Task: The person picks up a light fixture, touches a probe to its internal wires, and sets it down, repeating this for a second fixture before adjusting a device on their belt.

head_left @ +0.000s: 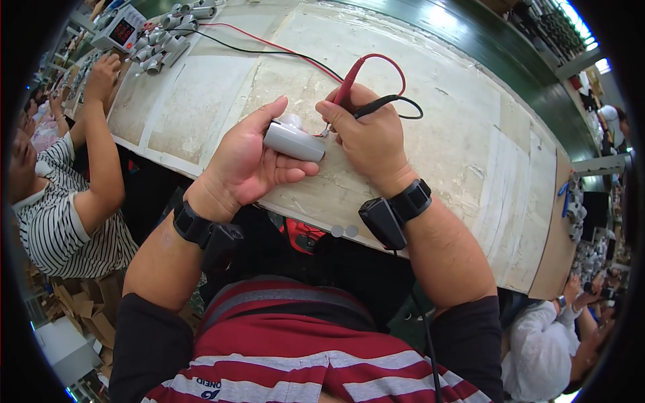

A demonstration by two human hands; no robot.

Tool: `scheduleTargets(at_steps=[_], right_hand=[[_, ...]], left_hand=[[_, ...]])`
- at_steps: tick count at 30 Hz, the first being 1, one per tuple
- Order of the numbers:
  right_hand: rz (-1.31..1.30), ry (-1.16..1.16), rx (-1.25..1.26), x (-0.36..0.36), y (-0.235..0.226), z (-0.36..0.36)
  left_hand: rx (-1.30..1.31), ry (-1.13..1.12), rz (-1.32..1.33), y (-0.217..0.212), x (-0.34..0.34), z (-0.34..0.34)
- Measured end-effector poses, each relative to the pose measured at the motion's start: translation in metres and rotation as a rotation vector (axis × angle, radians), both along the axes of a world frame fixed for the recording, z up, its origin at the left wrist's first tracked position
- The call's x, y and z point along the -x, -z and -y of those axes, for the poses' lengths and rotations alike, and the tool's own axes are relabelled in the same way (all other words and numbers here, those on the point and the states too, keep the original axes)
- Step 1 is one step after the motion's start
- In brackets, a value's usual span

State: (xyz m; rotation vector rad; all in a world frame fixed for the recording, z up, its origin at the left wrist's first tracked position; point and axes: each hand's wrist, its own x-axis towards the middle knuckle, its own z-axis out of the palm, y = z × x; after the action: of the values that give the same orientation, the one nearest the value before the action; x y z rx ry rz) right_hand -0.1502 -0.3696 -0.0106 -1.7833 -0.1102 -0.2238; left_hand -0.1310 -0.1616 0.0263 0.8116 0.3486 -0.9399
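My left hand [248, 158] grips a small grey cylindrical part [293, 140] with a white rounded piece on top, holding it just above the near edge of the worn white table [430, 154]. My right hand [366, 138] holds a red probe [347, 84] and a black probe [376, 104] together, their tips touching the right end of the grey part. Red and black leads [269, 48] run from the probes across the table to a meter [121, 30] at the far left. Both wrists wear black bands.
Several grey cylindrical parts [161, 43] lie piled beside the meter. A person in a striped shirt [67, 221] works at my left, an arm raised to the table. Another person in white [537, 349] sits at the lower right. Cardboard boxes [80, 309] stand on the floor.
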Motion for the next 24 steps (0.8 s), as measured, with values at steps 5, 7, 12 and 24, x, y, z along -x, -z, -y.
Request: scheduleTargets(at_steps=[5, 7, 12, 24], right_hand=[[0.011, 0.009, -0.026, 0.001, -0.001, -0.003], [0.002, 0.017, -0.016, -0.001, 0.000, -0.002], [-0.035, 0.033, 0.011, -0.002, -0.002, -0.002], [-0.038, 0.024, -0.028, -0.003, -0.002, 0.000]], left_hand=[[-0.226, 0.024, 0.201, -0.008, 0.000, 0.002], [-0.427, 0.071, 0.322, -0.017, 0.001, 0.005], [-0.434, 0.184, 0.432, -0.025, -0.002, 0.004], [-0.972, 0.138, 1.327, -0.012, 0.022, 0.015]])
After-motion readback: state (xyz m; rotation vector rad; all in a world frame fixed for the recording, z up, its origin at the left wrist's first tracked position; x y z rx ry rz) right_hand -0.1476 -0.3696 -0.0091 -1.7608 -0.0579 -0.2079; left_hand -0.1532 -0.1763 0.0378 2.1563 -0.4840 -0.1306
